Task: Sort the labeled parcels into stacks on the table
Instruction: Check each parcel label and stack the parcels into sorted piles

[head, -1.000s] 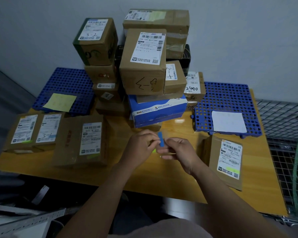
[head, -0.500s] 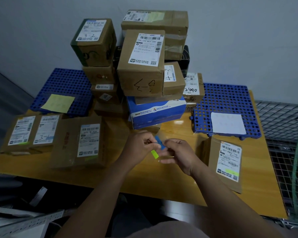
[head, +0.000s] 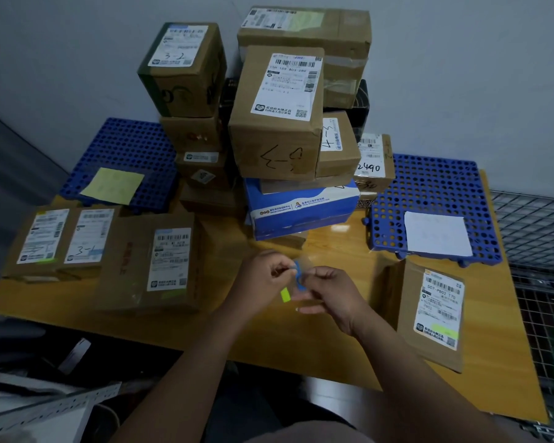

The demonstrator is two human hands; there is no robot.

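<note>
Both hands meet over the worktop point(head: 301, 346). Left hand point(head: 266, 276) and right hand point(head: 330, 292) have their fingers curled, pinching a small blue tab point(head: 298, 275) between them. A yellow-green tab point(head: 285, 295) sits just below the fingers, long axis near-vertical in view. No parcel is held.

- **Right of the fingers:** 1 right parcel point(head: 429, 314), flat, label up, long axis toward the near edge.
- **Left of the fingers:** 3 flat, labels up: near-left parcel point(head: 154, 260), 3-1 parcel point(head: 87, 238), outer parcel point(head: 36, 241).
- **Beyond the fingers:** parcel stack point(head: 275, 123).
- **Mats:** 2, left mat point(head: 125, 145) and right mat point(head: 435, 187), with one sheet on each.
</note>
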